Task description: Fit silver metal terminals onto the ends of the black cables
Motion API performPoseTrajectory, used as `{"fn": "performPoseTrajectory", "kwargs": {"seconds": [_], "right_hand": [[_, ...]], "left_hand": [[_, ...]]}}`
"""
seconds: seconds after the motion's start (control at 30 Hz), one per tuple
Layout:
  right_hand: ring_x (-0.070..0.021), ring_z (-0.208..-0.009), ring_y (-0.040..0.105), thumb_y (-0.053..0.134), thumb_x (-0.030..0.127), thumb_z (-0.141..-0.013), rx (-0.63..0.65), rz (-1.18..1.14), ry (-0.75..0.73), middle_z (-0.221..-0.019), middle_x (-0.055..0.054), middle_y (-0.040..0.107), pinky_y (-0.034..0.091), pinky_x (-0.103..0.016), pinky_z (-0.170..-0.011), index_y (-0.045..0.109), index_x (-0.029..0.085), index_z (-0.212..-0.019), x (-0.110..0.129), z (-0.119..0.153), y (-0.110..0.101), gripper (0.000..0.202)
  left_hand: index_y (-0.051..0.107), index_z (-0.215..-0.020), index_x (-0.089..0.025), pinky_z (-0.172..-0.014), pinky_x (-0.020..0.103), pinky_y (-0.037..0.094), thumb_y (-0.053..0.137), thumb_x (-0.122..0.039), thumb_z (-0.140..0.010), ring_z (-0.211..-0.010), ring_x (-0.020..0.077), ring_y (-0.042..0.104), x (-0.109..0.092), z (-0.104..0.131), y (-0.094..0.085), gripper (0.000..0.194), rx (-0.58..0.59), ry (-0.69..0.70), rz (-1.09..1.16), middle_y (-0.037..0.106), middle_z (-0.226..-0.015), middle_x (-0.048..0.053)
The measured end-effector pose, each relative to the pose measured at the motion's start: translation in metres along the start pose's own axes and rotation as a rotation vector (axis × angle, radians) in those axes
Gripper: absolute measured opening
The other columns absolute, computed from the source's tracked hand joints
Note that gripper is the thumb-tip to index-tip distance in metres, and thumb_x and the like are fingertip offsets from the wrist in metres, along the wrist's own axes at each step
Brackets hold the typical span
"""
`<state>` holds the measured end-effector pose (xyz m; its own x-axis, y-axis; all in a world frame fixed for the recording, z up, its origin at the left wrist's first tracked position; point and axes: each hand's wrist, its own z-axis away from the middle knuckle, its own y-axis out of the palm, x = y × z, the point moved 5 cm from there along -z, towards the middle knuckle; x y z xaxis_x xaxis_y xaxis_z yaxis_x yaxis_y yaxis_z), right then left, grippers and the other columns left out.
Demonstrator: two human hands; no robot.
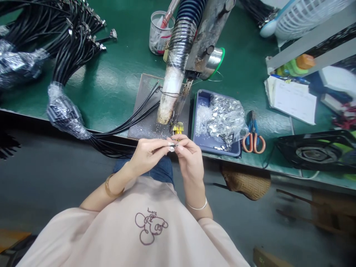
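In the head view, taking your hands as the clock's centre, a short black cable end point(172, 145) with a small pale piece at it sits right at the middle, just off the table's near edge; your left hand point(146, 155) pinches it between thumb and forefinger, and your right hand point(191, 159) grips the same spot with its fingertips, though they cover the finer detail. It should feel very light, with a bendy but springy lead and a delicate end, so hold it by the black part just behind the end, pinching softly. At nine to ten o'clock lies a plastic-wrapped bundle of black cables point(65, 111). The glossy green tabletop point(128, 74) carries a flat dark brown board point(147, 129) at eleven, speckled with pale bits, under a dirty white nozzle point(169, 96) at twelve. A blue plastic tray point(196, 142) of bagged silvery pieces sits at two, orange-handled pliers point(253, 139) at three; beyond the edge, above the grey floor point(55, 170), a tan woven object point(247, 181) shows at four
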<state>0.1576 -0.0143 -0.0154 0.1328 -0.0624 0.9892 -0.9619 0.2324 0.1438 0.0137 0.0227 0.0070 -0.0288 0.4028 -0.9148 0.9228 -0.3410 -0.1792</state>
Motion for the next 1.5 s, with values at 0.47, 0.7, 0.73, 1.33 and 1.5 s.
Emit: {"fn": "performPoseTrajectory", "kwargs": {"seconds": [0.47, 0.7, 0.73, 1.33, 1.5], "right_hand": [[-0.0180, -0.091, 0.077, 0.074, 0.026, -0.088, -0.031, 0.278, -0.141, -0.099, -0.004, 0.074, 0.065, -0.030, -0.077, 0.076, 0.024, -0.082, 0.016, 0.002, -0.006, 0.006], [-0.0187, -0.081, 0.077, 0.074, 0.044, -0.089, 0.021, 0.162, -0.035, -0.095, -0.004, 0.074, 0.066, -0.036, -0.080, 0.068, 0.021, -0.073, 0.009, -0.006, -0.013, 0.028], [-0.0184, -0.084, 0.078, 0.073, 0.040, -0.090, -0.054, 0.196, -0.092, -0.095, -0.004, 0.074, 0.066, -0.034, -0.080, 0.069, 0.021, -0.076, 0.012, -0.005, -0.015, 0.024], [-0.0186, -0.081, 0.078, 0.072, 0.014, -0.089, -0.203, 0.556, -0.650, -0.090, -0.001, 0.079, 0.066, -0.035, -0.071, 0.070, 0.028, -0.095, 0.037, 0.021, 0.001, 0.015], [-0.0193, -0.081, 0.079, 0.070, 0.016, -0.091, -0.172, 0.609, -0.659, -0.090, -0.001, 0.080, 0.067, -0.034, -0.071, 0.070, 0.028, -0.096, 0.031, 0.018, 0.005, 0.013]], "left_hand": [[0.075, -0.078, -0.014, -0.052, 0.021, 0.044, 0.068, -0.025, -0.088, -0.050, 0.0098, 0.054, 0.009, 0.002, 0.003, 0.017, 0.078, -0.268, 0.120, 0.067, -0.059, 0.001], [0.076, -0.079, -0.014, -0.056, 0.022, 0.050, 0.072, -0.029, -0.085, -0.057, 0.0116, 0.060, 0.008, 0.003, -0.003, 0.016, 0.025, -0.313, 0.246, 0.075, -0.071, 0.006], [0.076, -0.078, -0.014, -0.053, 0.021, 0.049, 0.073, -0.031, -0.085, -0.053, 0.0102, 0.057, 0.010, 0.003, -0.003, 0.018, 0.024, -0.356, 0.274, 0.073, -0.068, 0.004], [0.064, -0.075, -0.016, -0.047, 0.021, 0.020, 0.072, -0.029, -0.080, -0.048, 0.0055, 0.025, 0.014, -0.001, 0.002, 0.016, 0.082, -0.448, 0.391, 0.034, -0.053, -0.009], [0.064, -0.077, -0.016, -0.048, 0.020, 0.027, 0.076, -0.033, -0.079, -0.049, 0.0059, 0.032, 0.018, -0.002, -0.001, 0.021, 0.036, -0.486, 0.402, 0.041, -0.055, -0.008]]}}
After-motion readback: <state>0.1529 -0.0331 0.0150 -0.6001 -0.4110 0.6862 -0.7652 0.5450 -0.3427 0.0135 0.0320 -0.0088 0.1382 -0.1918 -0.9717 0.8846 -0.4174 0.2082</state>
